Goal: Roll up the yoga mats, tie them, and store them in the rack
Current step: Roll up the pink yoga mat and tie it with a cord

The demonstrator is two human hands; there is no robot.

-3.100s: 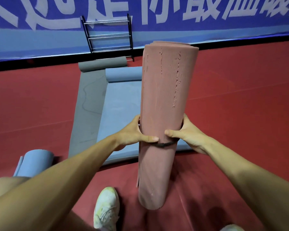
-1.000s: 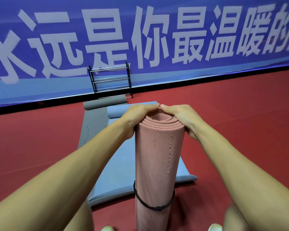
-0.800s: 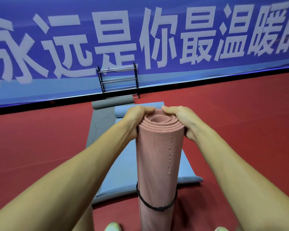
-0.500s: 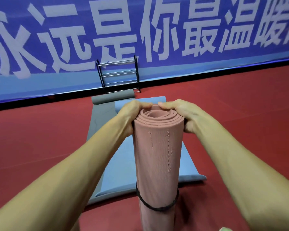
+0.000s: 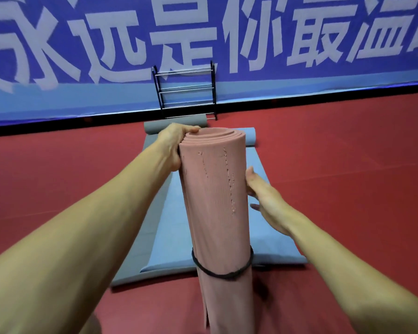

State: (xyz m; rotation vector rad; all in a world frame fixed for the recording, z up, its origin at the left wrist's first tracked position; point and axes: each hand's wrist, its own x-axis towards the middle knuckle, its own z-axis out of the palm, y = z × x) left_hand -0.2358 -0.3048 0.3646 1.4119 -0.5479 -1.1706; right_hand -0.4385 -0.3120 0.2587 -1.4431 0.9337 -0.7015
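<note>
From my feed, the pink mat (image 5: 215, 201) stands upright as a tight roll in the middle of the view. Its lower end runs off the bottom edge, so I cannot see where it meets the red floor (image 5: 348, 177). A black band (image 5: 222, 273) circles the roll low down. The left hand (image 5: 173, 145) grips the top rim, its fingers curled over the spiralled edge. The right hand (image 5: 263, 196) lies against the roll's right side halfway up, thumb pointing up. Its fingers disappear behind the mat, so I cannot tell whether they wrap round it or only press flat. Behind the roll a blue mat (image 5: 270, 237) lies unrolled on a grey mat (image 5: 140, 249), each with its far end curled into a short roll; the pink mat hides much of both. Farther back a black rack (image 5: 186, 92) with metal bars stands against a blue banner (image 5: 227, 32), whose white lettering is cut off at the top.
</note>
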